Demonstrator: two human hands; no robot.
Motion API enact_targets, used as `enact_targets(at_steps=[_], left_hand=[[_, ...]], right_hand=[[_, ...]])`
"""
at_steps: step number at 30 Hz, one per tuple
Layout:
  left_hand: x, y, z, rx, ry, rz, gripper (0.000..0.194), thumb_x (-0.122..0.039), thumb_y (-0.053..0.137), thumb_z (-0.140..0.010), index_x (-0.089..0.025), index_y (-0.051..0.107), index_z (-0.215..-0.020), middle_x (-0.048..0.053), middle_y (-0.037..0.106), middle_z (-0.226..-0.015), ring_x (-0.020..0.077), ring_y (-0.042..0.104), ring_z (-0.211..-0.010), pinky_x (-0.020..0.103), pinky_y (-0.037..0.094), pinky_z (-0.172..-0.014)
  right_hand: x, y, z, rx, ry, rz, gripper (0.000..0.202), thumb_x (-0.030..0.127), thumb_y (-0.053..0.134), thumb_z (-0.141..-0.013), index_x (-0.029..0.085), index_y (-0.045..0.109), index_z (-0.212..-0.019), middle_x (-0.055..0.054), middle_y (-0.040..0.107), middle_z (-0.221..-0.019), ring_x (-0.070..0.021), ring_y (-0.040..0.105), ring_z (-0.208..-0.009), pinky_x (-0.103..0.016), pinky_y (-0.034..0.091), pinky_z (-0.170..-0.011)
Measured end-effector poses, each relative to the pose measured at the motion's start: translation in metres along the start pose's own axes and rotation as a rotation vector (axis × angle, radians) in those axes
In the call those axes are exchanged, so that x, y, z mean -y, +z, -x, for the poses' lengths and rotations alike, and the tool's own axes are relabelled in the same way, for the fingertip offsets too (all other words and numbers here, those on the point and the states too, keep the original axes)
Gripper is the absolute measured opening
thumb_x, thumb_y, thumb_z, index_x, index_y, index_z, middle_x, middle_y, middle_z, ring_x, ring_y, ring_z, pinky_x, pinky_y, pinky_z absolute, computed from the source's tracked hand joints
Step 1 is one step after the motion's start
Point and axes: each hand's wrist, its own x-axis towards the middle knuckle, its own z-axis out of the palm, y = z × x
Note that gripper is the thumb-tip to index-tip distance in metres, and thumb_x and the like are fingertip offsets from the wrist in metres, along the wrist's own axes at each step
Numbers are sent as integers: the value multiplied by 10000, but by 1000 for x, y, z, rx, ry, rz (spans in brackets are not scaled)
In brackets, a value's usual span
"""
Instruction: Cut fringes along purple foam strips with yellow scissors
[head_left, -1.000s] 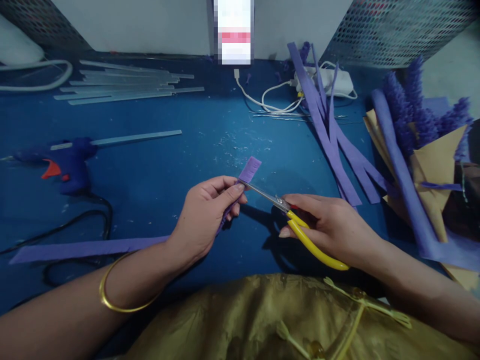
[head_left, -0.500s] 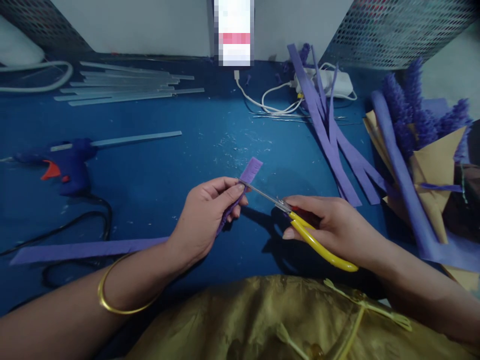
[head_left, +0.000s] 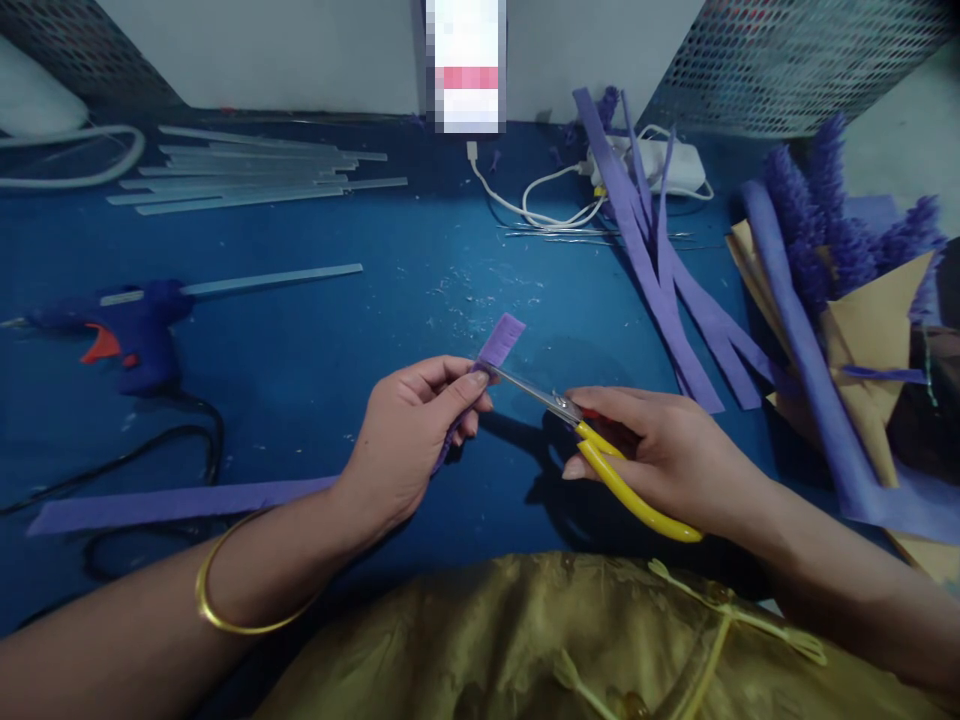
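Observation:
Pinched between the thumb and fingers of my left hand [head_left: 420,420] is a purple strip [head_left: 502,340]. Its short end sticks up past the fingertips and shows fine crosswise lines; a long part lies on the table to the left, passing behind my wrist. My right hand [head_left: 660,440] is closed around scissors with yellow handles [head_left: 637,500]. The blades point left and reach the strip right at my left thumb tip. Whether the blade tips are parted is too small to tell.
A blue glue gun [head_left: 154,330] with a black cord lies left, below clear glue sticks [head_left: 247,170]. Purple strips [head_left: 652,270], thin wires and a white power strip [head_left: 682,165] are back right. Purple flowers with brown paper [head_left: 870,340] stand right. A phone [head_left: 466,70] is back centre.
The scissor handles have moved slightly left and closer together. The long part of the strip on the table has shifted slightly right.

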Motion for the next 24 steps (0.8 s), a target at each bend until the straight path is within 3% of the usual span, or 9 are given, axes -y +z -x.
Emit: enact_targets(at_steps=[14, 24], left_hand=[[-1, 1, -1, -20, 23, -2, 102, -256, 755, -766, -170, 699, -761, -26, 655, -628, 60, 497, -488, 177, 369, -457], [-3, 3, 1, -23, 18, -37, 117, -266, 749, -763, -164, 691, -756, -22, 649, -629, 62, 488, -485, 183, 365, -460]], right_hand=[[0, 3, 1, -34, -9, 70, 488, 527, 725, -838, 207, 667, -1201, -26, 704, -883, -188, 639, -711, -300, 453, -616], [0, 3, 2, -12, 18, 51, 478, 570, 685, -855, 208, 682, -1169, -62, 727, -899, -203, 656, -733, -309, 480, -653]])
